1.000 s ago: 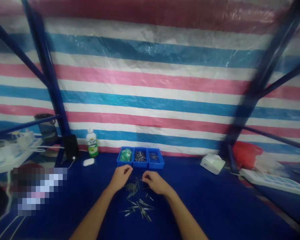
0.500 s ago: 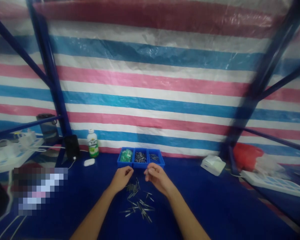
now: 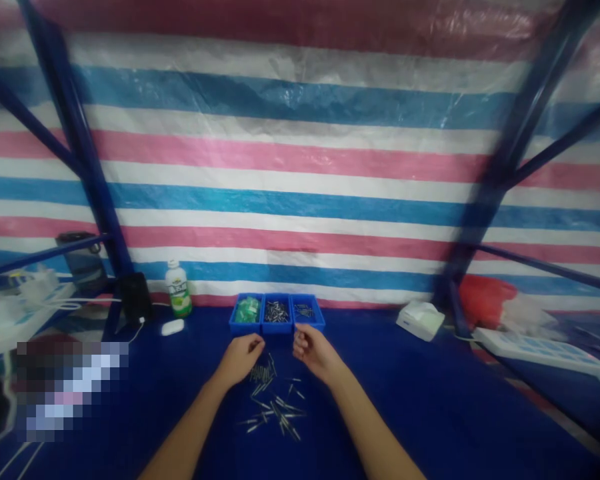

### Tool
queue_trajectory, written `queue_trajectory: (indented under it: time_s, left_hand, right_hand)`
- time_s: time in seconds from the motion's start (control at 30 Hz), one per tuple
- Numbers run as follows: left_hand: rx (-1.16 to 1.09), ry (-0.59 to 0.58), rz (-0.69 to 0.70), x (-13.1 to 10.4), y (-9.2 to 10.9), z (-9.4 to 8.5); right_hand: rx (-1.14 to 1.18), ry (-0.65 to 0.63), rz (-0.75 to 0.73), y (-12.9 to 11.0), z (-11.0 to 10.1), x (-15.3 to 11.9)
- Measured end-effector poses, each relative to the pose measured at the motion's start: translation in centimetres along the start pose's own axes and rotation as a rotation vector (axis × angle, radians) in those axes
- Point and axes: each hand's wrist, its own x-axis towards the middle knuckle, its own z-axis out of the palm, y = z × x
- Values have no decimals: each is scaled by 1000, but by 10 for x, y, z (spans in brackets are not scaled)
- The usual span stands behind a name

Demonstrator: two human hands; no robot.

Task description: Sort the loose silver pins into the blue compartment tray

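Observation:
My left hand [image 3: 240, 358] is closed in a pinch beside a row of small metal pins [image 3: 261, 373]; whatever its fingertips hold is too small to make out. My right hand [image 3: 316, 351] has its fingers curled in front of the right blue bin [image 3: 311, 327], and I cannot make out what lies in them. Thin metal pieces sit inside that bin. The middle blue bin [image 3: 277, 329] contains many short metal parts, and the left blue bin [image 3: 245, 329] holds green plastic-looking material. Between my forearms lies a loose pile of slender metal pins [image 3: 283, 415].
A white bottle with a green label [image 3: 179, 290] and a small white case [image 3: 173, 327] stand at the back left. Tissues in a white pack [image 3: 420, 320] lie at the right. Power strips [image 3: 543, 353] and cables flank the blue table [image 3: 380, 407]; a striped sheet hangs behind.
The view has shifted slightly, so the bins appear a little further left. My right hand's fingers have loosened from a tighter pinch; the left hand keeps nearly the same pose.

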Motion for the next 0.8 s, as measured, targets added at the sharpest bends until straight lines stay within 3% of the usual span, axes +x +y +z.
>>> queue_trajectory:
  time_s: [0.13, 0.23, 0.33, 0.43, 0.5, 0.6, 0.8]
  left_hand:
    - [9, -2, 6, -1, -2, 0]
    - [28, 6, -3, 2, -5, 0]
    - [45, 5, -11, 4, -5, -1]
    - [48, 3, -7, 3, -3, -1]
    - [45, 5, -8, 1, -1, -1]
    - [39, 1, -17, -1, 0, 0]
    - [60, 8, -19, 0, -2, 0]
  right_hand:
    - [-42, 241, -87, 1, -9, 11]
    - [-300, 315, -190, -1, -14, 14]
    - [-768, 141, -225, -3, -17, 7]
    - [-1203, -120, -121, -2, -19, -4]
    - [-1395, -197, -49, 0, -21, -9]
    - [-1534, -198, -80, 7, -25, -10]
    - [-1526, -113, -377, 16, -23, -1]
